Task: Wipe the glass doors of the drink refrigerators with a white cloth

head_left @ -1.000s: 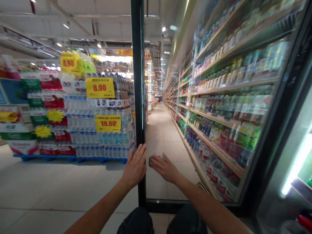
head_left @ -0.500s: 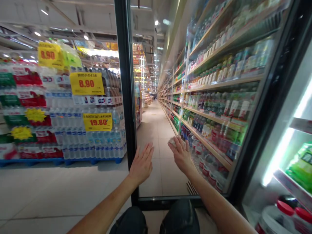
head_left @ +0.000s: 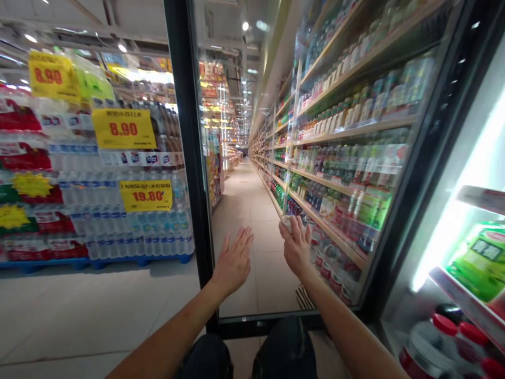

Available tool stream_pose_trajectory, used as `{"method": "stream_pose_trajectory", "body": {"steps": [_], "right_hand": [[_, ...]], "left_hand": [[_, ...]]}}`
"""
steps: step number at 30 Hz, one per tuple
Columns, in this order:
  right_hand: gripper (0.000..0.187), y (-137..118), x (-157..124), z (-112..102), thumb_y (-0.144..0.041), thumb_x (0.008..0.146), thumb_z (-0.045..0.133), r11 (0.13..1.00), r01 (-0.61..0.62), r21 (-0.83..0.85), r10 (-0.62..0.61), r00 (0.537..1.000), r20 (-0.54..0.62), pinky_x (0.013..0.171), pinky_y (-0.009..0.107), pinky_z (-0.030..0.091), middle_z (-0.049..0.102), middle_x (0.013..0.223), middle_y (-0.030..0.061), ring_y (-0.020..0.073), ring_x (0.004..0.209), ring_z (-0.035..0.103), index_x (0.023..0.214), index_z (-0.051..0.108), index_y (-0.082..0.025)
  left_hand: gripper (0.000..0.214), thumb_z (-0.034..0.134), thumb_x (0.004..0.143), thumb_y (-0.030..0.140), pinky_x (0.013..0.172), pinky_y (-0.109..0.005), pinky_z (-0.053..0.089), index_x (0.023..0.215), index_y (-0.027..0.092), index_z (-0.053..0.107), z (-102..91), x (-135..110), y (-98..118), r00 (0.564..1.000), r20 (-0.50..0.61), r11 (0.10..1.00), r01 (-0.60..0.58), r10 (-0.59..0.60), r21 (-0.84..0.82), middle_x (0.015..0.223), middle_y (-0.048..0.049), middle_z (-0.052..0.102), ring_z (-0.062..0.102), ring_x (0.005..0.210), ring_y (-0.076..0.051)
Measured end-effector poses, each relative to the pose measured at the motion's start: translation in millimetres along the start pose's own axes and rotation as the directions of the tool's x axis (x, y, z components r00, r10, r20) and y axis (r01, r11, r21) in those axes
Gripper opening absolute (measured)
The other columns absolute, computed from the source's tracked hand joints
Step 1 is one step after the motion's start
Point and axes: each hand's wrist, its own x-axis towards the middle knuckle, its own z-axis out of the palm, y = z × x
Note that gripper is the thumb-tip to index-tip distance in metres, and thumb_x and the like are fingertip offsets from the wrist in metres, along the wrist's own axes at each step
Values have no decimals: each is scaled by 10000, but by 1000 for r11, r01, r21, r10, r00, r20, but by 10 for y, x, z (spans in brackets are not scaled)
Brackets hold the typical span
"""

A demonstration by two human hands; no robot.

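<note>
Before me stands a glass cooler door [head_left: 252, 325] in a black frame, swung out from the cabinet. My left hand [head_left: 233, 260] lies flat near the lower left part of the pane, its fingers stretched out and nothing in it. My right hand [head_left: 296, 247] presses a crumpled pale cloth [head_left: 287, 223] against the glass with its fingers. Most of the cloth is hidden under that hand. In the pane show an aisle and shelves of bottles, partly as reflections.
Stacked packs of bottled water [head_left: 118, 231] on a blue pallet [head_left: 94, 261] stand left of the door, with yellow price signs [head_left: 124, 129]. Right of me is the lit cooler, holding a green package [head_left: 479, 260] and large red-capped bottles [head_left: 444, 325].
My view has turned slightly to the right, so the scene shifts left. The right hand with the cloth has moved a little to the right on the glass; the left stays nearly in place.
</note>
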Motion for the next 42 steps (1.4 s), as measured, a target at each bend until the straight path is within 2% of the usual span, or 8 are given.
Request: {"method": "stream_pose_trajectory", "body": {"steps": [6,11,13,18,24,30,37,42], "right_hand": [[426,72,-392,-77,-66,837,419,989,138,50,-144,981,128,1103,473,168,463,1353,80,206,1359,256,1187,560,-263],[481,360,-87,-100,-85,844,421,991,-113,-67,111,993,-40,1077,522,198,297,1459,135,259,1366,233,1300,456,-236],[520,383,-109,-115,-84,844,418,987,-136,-81,134,990,-38,1068,526,218,254,1478,138,270,1370,220,1338,405,-243],[586,433,-385,-160,-56,818,422,995,-60,-80,67,994,83,1076,524,209,273,1475,121,254,1357,259,1361,370,-269],[563,749,-2,-153,-126,856,411,959,-264,-102,251,959,-130,1048,544,243,196,1501,134,283,1363,231,1397,320,-251],[601,775,-439,-217,-95,869,359,958,-249,-143,250,968,-11,1036,538,271,254,1477,139,263,1349,274,1426,235,-285],[538,1250,-79,-286,-168,862,331,853,-504,-133,484,861,-157,1031,554,263,232,1480,153,274,1354,236,1399,312,-203],[530,1234,-462,-322,-176,868,324,860,-478,-180,477,877,-49,998,551,311,281,1457,151,277,1322,297,1396,313,-222]], "left_hand": [[524,423,804,213,1127,-453,159,1319,116,404,0,60,12,999,-21,1000,-31,31,-1,1412,-106,400,268,1357,-214],[534,432,802,228,1131,-459,141,1321,105,403,23,128,35,1000,2,999,-25,25,-20,1421,-124,380,265,1358,-223],[539,440,798,227,1135,-454,128,1322,106,402,43,142,68,1000,6,999,-25,25,-32,1421,-120,380,260,1360,-221],[551,443,791,212,1138,-450,123,1331,117,394,83,182,102,999,-11,998,-51,51,-46,1411,-114,399,256,1361,-217],[522,427,809,220,1134,-455,106,1319,111,408,90,248,110,998,-40,998,-39,37,-47,1406,-120,403,266,1357,-222],[498,430,803,221,1141,-427,72,1289,111,446,75,278,86,995,-94,998,-35,29,-56,1396,-108,420,293,1345,-218],[536,441,796,228,1138,-447,92,1321,122,414,68,334,39,997,-73,998,-4,-1,-70,1395,-128,417,290,1347,-225],[546,445,791,223,1138,-445,99,1327,124,404,62,320,11,994,-105,997,1,-9,-79,1399,-129,411,273,1355,-224]]}}
